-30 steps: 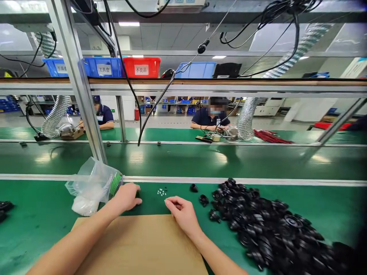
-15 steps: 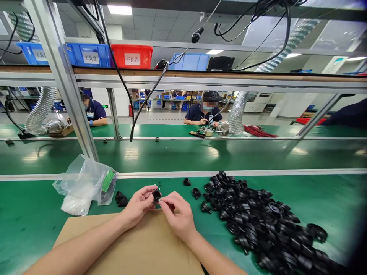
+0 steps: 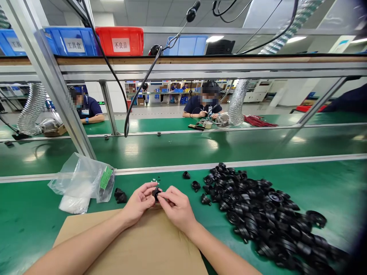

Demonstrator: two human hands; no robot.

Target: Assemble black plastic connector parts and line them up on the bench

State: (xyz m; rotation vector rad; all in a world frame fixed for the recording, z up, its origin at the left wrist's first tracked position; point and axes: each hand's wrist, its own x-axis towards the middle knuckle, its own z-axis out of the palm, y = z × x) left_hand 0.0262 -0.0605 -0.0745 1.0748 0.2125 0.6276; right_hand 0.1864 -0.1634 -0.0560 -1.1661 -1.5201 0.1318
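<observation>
I've got the blk part btwn both hands, near the cardboard's far edge. L hand pinches it, thumb vs fingers; R hand touches its R side w/ fingertips, can't tell if that grip's pinching anything. Part's just L of R fingertips, long axis too small to read. White bits lie just beyond on table.

Yep, 2 hands, 1 black part held, 1 cardboard sheet, 1 red bin, 3 blue bins, plus 1 whopping parts pile.
</observation>
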